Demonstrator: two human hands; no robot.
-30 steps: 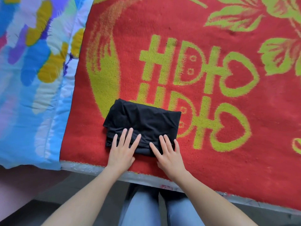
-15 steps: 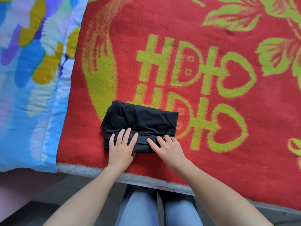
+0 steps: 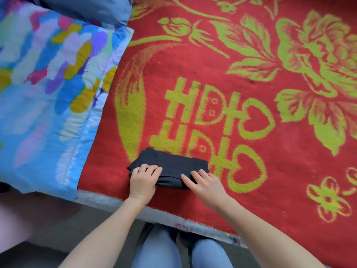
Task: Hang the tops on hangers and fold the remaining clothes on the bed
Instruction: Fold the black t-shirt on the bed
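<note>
A black garment (image 3: 177, 166), folded into a small rectangle, lies near the front edge of the red blanket (image 3: 231, 84) with green flowers and hearts that covers the bed. My left hand (image 3: 144, 178) grips the garment's left near corner with its fingers curled over the cloth. My right hand (image 3: 204, 181) holds the right near edge, its fingers bent onto the cloth and its thumb lying along the fold. No hangers or tops are in view.
A blue quilt (image 3: 48, 93) with coloured patches lies folded on the bed at the left. A grey-blue cloth (image 3: 87, 8) sits at the top left. The bed's front edge (image 3: 116, 200) runs just before my knees in jeans (image 3: 160, 252).
Both hands went from lying flat on the garment to curling onto its near edge. The camera tilted up, so more of the blanket and quilt shows.
</note>
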